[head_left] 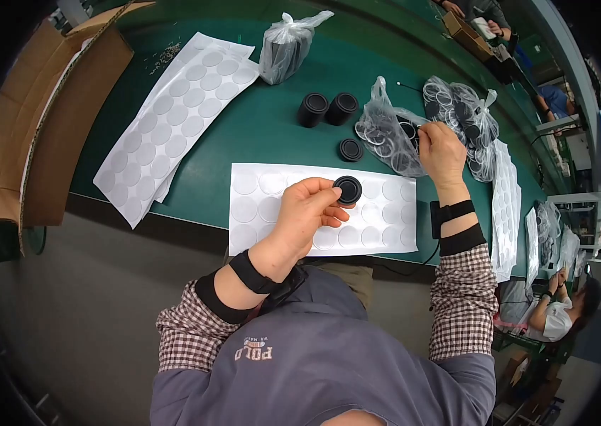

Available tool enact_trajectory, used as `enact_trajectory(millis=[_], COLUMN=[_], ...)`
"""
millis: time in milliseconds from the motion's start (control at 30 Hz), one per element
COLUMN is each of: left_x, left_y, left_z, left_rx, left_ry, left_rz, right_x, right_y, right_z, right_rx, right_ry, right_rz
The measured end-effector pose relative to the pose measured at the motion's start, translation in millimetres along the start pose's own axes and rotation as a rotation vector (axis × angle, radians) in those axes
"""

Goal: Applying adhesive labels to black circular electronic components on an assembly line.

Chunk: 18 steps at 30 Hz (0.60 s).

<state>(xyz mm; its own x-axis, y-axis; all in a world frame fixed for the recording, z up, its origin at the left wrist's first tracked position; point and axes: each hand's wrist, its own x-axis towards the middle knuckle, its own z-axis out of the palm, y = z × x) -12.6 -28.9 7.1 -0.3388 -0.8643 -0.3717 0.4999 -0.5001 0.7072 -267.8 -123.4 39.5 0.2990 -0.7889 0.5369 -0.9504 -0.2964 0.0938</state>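
My left hand (304,216) pinches a round black cap with ringed ridges (348,190) between thumb and fingers. It holds the cap over a white sheet of round stickers (245,209) at the table's front edge. My right hand (444,153) is closed at the mouth of a clear plastic bag (388,135) holding several thin rings. What its fingertips grip is hidden. Another black cap (350,149) lies just beyond the sheet. Two upright stacks of black caps, a left stack (312,110) and a right stack (343,108), stand farther back.
More sticker sheets (172,117) lie at the left, beside an open cardboard box (66,128). A tied bag (287,53) stands at the back. Bags of rings (460,106) and further sheets (505,213) line the right side. A co-worker (556,312) sits at the far right.
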Motion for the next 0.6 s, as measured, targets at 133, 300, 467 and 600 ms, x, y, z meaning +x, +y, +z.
enact_trajectory(millis=[133,300,467,600], left_x=[-3.6,-6.9,-10.6,-13.2], left_y=[2.2,3.7,1.8,-1.0], left_z=[-3.9,-12.2,-15.7,-15.1], left_rx=[0.022,0.099,0.152,0.240], left_ry=[0.024,0.027,0.018,0.004], left_rz=[0.013,0.088,0.114,0.099], right_x=[4.6,-12.0,-34.1,-38.8], right_y=[-16.6,-39.5,-76.3,-83.3], right_z=[-15.7,-37.9,-39.3,-20.8], right_rx=[0.063,0.435,0.746,0.772], right_ry=[0.001,-0.131,-0.555,-0.598], right_rz=[0.061,0.217,0.306,0.370])
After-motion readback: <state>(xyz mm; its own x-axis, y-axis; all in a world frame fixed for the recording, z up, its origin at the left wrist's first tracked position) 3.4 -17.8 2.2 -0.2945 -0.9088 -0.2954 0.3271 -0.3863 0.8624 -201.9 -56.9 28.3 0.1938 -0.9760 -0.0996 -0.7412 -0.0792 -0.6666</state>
